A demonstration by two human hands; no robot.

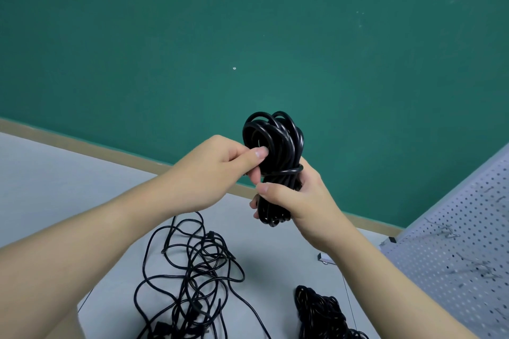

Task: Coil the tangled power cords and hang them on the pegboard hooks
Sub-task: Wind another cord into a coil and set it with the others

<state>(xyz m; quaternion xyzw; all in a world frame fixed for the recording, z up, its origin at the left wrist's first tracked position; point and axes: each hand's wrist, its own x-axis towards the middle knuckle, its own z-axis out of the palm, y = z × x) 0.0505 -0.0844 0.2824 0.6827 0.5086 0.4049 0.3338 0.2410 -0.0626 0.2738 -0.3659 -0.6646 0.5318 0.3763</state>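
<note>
A black power cord wound into a tight coil (276, 140) is held up in front of me, with one turn wrapped across its middle. My right hand (300, 201) grips the lower half of the coil. My left hand (220, 168) pinches the cord at the coil's left side, thumb and fingers closed on it. Below, a loose tangle of black cords (192, 275) with plugs lies on the grey table (55, 187). A second bundled cord (322, 311) lies at the bottom right. The white pegboard (454, 256) with metal hooks (443, 230) stands at the right.
A green wall with a tan trim strip runs behind the table. A small metal bracket (325, 258) sits at the pegboard's base near the table's right side.
</note>
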